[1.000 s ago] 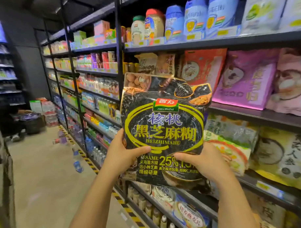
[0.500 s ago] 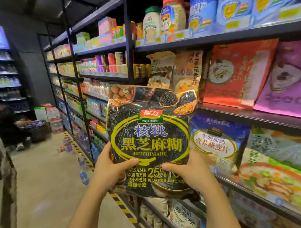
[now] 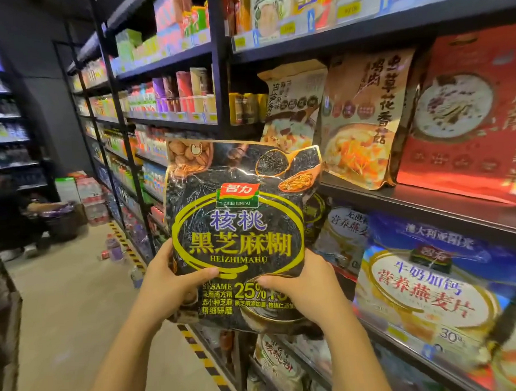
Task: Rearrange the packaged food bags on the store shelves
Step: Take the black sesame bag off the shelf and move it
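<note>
Left hand [image 3: 172,281], right hand [image 3: 307,293] gripping black sesame bag [image 3: 240,225] upright

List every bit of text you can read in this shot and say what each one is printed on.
"智力 ZHILI PINPAI", "核桃", "黑芝麻糊", "HEIZHIMAHU", "SESAME", "25%": black sesame bag, gripped by left hand and right hand.
"牛奶加钙 营养燕麦片", "30": blue oatmeal bag.
"虫草花香菇": tan soup bag.
Shelf price tags, the red bag and the fine print: too blurred to read.
</note>
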`<state>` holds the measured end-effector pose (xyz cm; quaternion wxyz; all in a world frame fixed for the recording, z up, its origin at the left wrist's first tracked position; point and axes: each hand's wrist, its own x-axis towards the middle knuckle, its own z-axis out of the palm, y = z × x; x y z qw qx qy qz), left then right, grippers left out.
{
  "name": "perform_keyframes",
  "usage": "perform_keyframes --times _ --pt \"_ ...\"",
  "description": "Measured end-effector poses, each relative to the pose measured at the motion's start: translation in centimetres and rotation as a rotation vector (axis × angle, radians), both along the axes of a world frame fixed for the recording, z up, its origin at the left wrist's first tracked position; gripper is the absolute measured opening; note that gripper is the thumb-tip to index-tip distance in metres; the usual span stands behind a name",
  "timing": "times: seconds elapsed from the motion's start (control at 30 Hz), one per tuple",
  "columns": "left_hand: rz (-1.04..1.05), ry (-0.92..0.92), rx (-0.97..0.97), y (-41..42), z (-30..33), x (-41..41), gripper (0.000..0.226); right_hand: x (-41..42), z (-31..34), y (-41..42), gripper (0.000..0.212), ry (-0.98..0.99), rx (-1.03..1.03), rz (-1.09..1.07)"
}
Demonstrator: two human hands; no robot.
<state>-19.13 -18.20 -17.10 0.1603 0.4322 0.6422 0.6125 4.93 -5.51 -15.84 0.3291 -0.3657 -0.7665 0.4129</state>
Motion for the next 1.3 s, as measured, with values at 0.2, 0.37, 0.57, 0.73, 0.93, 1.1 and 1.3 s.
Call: perform_keyframes --times 0.2,0.37,0.57,0.73,0.93,1.1,1.3 --pt "-0.054 -0.01 -0.001 5.5 -1.1 -4.6 0.078 -4.1 -0.5 4.2 0.056 -0.012 0.003 -0.058" --pt "-0.152 -0.014 0.014 10.6 -1.4 -8.7 0.072 -7.9 -1.1 7.3 0.057 -0.015 0.009 -0.162" --pt "-0.282 -0.006 0.002 17.2 -1.0 -14.6 0.076 -13.1 -1.4 10.0 0.053 0.015 -0.025 -0.313" --pt "-0.405 0.003 0.022 21.8 -2.1 -17.9 0.076 -15.5 -2.7 11.9 0.053 0.046 -0.049 -0.426" --pt "-0.512 -0.067 0.028 26.6 -6.7 -17.3 0.074 -15.7 -6.4 14.1 0.061 0.109 -0.075 -0.575" --pt "-0.499 -0.078 0.048 31.1 -9.8 -15.8 0.079 -15.5 -9.0 17.6 0.077 0.164 -0.073 -0.656" --pt "-0.484 -0.032 0.115 36.1 -12.5 -14.6 0.07 -15.2 -11.7 22.4 0.085 0.211 -0.038 -0.674"
